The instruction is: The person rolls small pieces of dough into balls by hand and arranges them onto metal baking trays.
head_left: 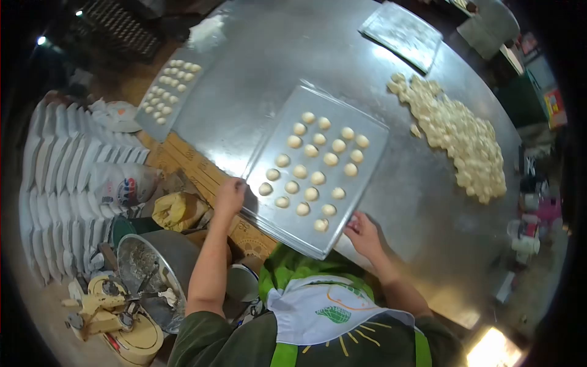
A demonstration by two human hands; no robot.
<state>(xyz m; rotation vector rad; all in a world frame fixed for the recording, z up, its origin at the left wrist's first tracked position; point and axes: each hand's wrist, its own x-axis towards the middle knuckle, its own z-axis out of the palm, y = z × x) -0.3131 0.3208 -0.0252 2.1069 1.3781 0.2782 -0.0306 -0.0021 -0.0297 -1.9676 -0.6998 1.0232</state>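
A metal baking tray (361,183) carries rows of round dough balls (318,178) and overhangs the table's near edge, close to the apron. Other tray rims show just beneath it, like a stack. My left hand (229,196) is closed on the tray's left edge, thumb toward the rim. On the opposite side, my right hand (363,233) grips the edge near the lower right corner. The undersides of both hands' grips are hidden.
Cut dough pieces (455,134) are heaped on the metal table (422,214) at the right. A second tray of dough balls (164,113) lies at the left edge; empty-looking trays (400,37) lie at the back. A mixer bowl (156,269) and stacked sacks (67,183) stand left.
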